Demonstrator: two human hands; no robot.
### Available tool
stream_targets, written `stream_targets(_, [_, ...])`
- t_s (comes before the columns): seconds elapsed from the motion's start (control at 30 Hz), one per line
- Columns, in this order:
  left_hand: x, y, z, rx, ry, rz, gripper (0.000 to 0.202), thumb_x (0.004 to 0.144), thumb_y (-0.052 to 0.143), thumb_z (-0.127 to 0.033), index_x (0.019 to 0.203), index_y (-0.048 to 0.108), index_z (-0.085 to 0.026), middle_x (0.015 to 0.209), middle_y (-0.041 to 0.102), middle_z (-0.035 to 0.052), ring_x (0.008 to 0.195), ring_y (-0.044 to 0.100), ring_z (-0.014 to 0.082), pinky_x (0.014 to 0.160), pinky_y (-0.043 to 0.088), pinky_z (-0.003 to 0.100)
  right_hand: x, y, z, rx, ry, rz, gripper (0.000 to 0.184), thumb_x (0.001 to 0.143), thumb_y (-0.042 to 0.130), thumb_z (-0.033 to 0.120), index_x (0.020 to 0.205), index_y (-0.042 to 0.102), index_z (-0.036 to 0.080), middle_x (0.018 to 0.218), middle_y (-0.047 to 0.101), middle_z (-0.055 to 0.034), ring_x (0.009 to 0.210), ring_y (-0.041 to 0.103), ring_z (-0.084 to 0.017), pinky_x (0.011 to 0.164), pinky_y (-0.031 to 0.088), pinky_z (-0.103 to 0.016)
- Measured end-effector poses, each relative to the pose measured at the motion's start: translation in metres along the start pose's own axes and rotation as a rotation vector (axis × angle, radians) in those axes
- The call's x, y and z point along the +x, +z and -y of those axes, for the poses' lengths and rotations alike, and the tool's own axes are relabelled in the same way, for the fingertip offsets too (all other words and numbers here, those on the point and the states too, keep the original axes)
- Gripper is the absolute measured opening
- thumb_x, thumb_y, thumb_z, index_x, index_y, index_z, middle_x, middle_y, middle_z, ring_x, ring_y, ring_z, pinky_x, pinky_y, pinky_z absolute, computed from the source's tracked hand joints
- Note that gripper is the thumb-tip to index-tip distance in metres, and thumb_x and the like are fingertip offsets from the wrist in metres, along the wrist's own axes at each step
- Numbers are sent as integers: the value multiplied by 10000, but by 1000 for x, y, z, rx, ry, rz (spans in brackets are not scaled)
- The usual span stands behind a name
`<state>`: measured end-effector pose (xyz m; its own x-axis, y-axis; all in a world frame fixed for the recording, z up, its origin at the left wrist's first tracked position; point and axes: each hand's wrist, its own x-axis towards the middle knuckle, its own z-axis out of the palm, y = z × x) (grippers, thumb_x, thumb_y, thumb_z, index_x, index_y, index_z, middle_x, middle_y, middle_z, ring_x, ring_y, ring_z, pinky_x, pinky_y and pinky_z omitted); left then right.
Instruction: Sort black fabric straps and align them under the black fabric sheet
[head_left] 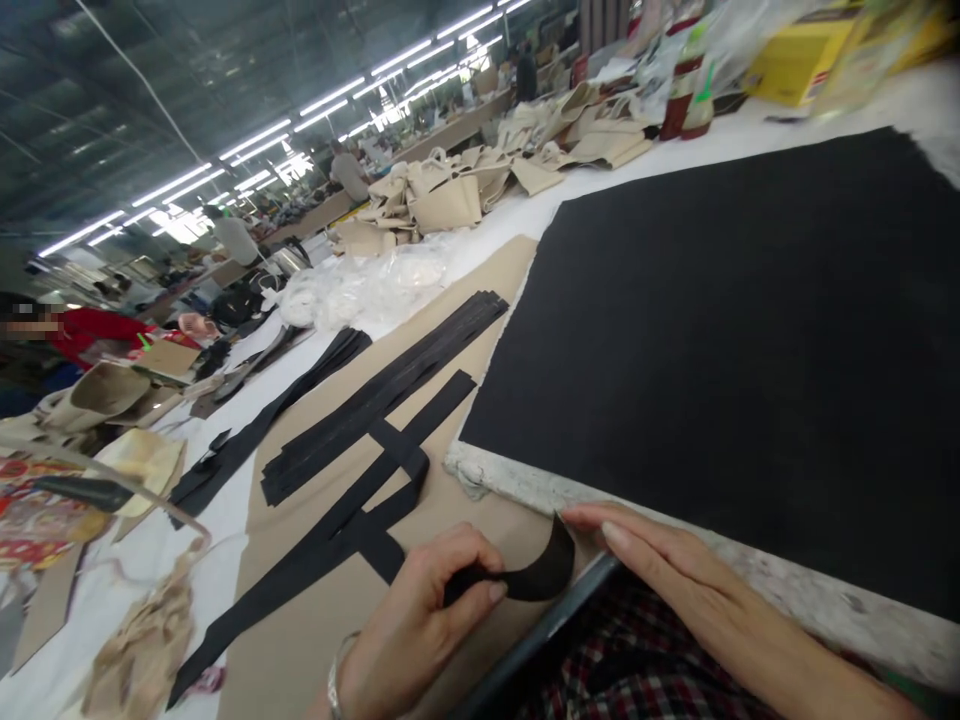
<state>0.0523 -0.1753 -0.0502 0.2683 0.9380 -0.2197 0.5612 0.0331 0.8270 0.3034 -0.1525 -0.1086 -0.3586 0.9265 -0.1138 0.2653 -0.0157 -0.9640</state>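
Note:
My left hand (420, 620) is closed in a pinch on one end of a black strap (525, 578) that curves upward near the table's front edge. My right hand (675, 580) lies flat with its fingers stretched out, the fingertips touching the strap's other end beside the grey rim of a large black mat (720, 350). Several more black straps (375, 410) lie crossed and bundled on a brown paper sheet (315, 620) just beyond my left hand.
Beige fabric pieces (465, 190) are piled at the far side, with clear plastic bags (360, 290) in front. Bottles (686, 95) and a yellow box (795, 60) stand at the back right. Scraps and printed packaging (37, 510) lie left. Other people work farther off.

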Motion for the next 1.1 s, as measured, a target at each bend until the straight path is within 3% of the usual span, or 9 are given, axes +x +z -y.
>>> stream_targets(0.1, [3, 4, -8, -57, 59, 40, 56, 844, 600, -212, 789, 606, -202, 827, 585, 10, 788, 544, 148, 747, 415, 246, -1, -2, 3, -5, -41, -2, 462, 954, 377, 568, 1276, 573, 301, 1348, 485, 0, 1279, 406, -242, 1166, 238, -455])
stream_targets(0.3, [6, 18, -21, 83, 222, 116, 201, 838, 531, -82, 816, 664, -230, 953, 577, 29, 836, 568, 137, 753, 444, 229, 2, -19, 18, -67, -93, 136, 430, 971, 359, 551, 1254, 587, 320, 1331, 490, 14, 1261, 413, -223, 1131, 294, -397])
stream_targets(0.47, [7, 28, -21, 127, 407, 53, 263, 847, 464, -46, 814, 654, -225, 936, 561, 47, 823, 578, 138, 736, 470, 222, 19, -28, 40, 65, -171, 521, 443, 1002, 332, 482, 1087, 654, 191, 980, 602, -24, 935, 537, -164, 877, 430, -262])
stream_targets(0.57, [8, 28, -18, 134, 487, -9, 276, 837, 436, -19, 827, 636, -208, 930, 551, 54, 794, 574, 130, 673, 456, 202, 24, -21, 37, 198, -87, 753, 427, 972, 419, 489, 983, 635, 121, 763, 482, -2, 685, 418, -89, 647, 373, -195])
stream_targets(0.63, [9, 27, -16, 147, 513, -32, 283, 834, 430, -7, 848, 628, -209, 942, 550, 47, 784, 568, 116, 663, 441, 190, 24, -15, 29, 338, 8, 794, 384, 913, 540, 477, 992, 612, 108, 759, 441, 6, 666, 365, -70, 604, 321, -177])
stream_targets(0.77, [12, 25, -11, 52, 321, -39, 160, 857, 552, -146, 970, 604, -247, 995, 580, 35, 896, 573, 154, 767, 448, 221, 23, -10, 17, 525, 192, 775, 356, 761, 697, 400, 914, 567, 106, 728, 475, 13, 602, 397, -59, 526, 305, -158])
stream_targets(0.83, [15, 25, -6, -40, 109, 33, 349, 806, 661, -252, 1135, 548, -276, 1034, 598, 35, 961, 562, 195, 809, 442, 253, 23, -15, 15, 477, 243, 712, 362, 712, 718, 397, 852, 554, 107, 685, 482, 18, 555, 393, -58, 483, 291, -157])
stream_targets(0.93, [21, 24, 1, -214, -113, 265, 697, 714, 751, -404, 1313, 417, -278, 993, 616, 37, 931, 556, 224, 808, 423, 288, 22, -30, 17, 392, 215, 623, 352, 673, 729, 379, 813, 567, 101, 676, 506, 14, 573, 413, -66, 502, 316, -158])
stream_targets(1.1, [32, 23, 2, -426, -210, 421, 632, 680, 734, -563, 1164, 540, -206, 932, 600, 58, 840, 539, 209, 730, 393, 281, 9, -63, 18, 245, 187, 495, 242, 666, 718, 280, 763, 590, 98, 621, 484, 37, 556, 385, -53, 481, 286, -146])
